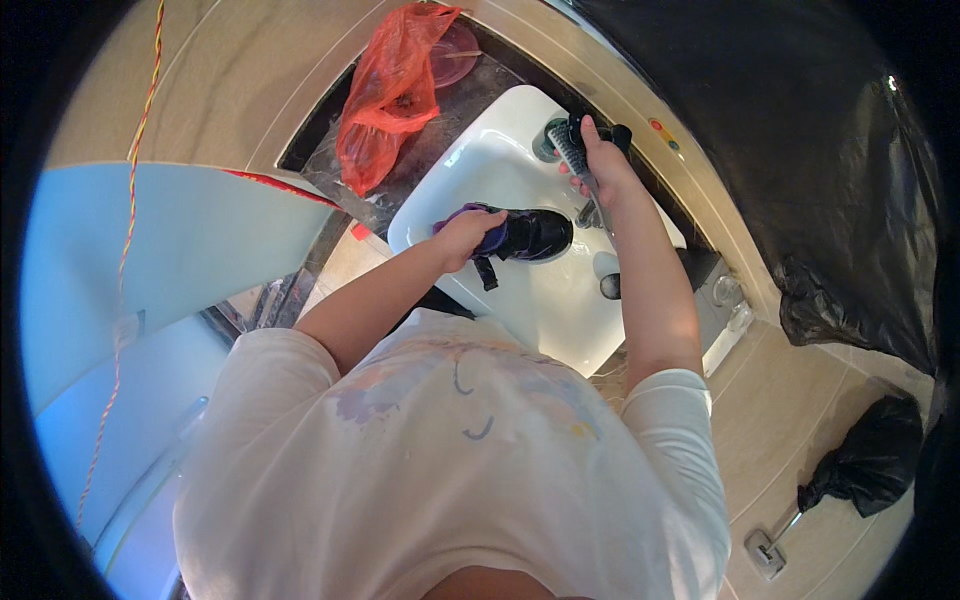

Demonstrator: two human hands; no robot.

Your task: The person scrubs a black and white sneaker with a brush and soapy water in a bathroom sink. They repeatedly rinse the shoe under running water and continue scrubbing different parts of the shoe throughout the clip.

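My left hand (466,236) is wrapped round the heel end of a black and purple shoe (536,234) with a dangling strap. The shoe is held over the basin of a white sink (522,108), its toe to the right. At the sink's far right side, my right hand (606,170) grips a scrubbing brush (571,153) with pale bristles. The brush is above the rim, apart from the shoe. Just below it is a metal faucet (590,213), partly hidden by my right forearm.
A red plastic bag (385,105) and a pinkish round dish (456,55) lie on the dark counter at the far left. Black plastic sheeting (800,130) hangs at the right. A frosted panel (180,250) stands at left, a twisted cord (127,245) before it.
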